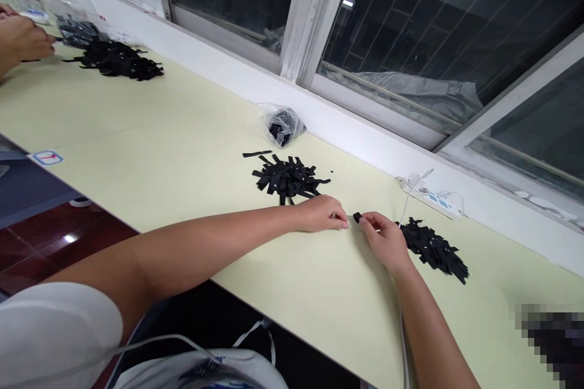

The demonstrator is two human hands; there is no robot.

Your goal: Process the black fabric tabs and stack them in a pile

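Note:
My right hand (382,238) pinches a short piece of black strap (357,217) between thumb and fingertips, just above the table. Facing it from the left, my left hand (325,214) has its thumb and fingers pressed together; whatever is between them is too small to make out. Behind my left wrist lies a loose pile of black straps (289,177) with small shiny spots. A second pile of black straps (435,249) is spread to the right of my right hand. One single strap (257,154) lies apart, behind the middle pile.
A clear plastic bag (283,126) with black pieces stands by the wall. A white power strip (431,197) with a cable lies at the back right. At the far left, another person's hand (25,39) is beside a further black pile (118,61). Windows line the back.

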